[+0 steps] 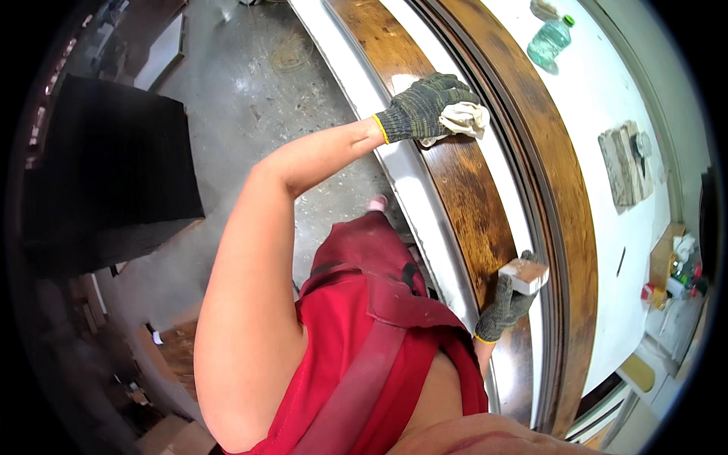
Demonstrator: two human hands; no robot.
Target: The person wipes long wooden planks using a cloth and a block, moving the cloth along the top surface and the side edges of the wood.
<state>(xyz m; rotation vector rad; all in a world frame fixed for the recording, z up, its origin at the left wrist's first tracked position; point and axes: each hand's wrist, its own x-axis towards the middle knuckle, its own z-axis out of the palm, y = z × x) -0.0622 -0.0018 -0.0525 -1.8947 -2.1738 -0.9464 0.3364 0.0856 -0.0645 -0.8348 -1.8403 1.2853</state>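
My left hand [428,105], in a dark knitted glove with a yellow cuff edge, is closed on a crumpled white cloth [465,119]. It presses the cloth against a long brown stained wooden board [470,186] with a glossy grain. Farther down the same board, close to my body, my gloved right hand [506,305] grips a small rectangular block [525,275] with pale sides and a brown-smeared face. What the block is made of I cannot tell. Dark grooved strips [523,144] run alongside, and a second brown board [557,152] lies beyond them.
On the white tabletop [607,250] to the right are a green-capped clear plastic bottle [550,42] and a folded, stained cloth [626,163] with a small round object on it. Assorted items [679,273] crowd the far right. A large black box [114,174] stands on the grey floor at left.
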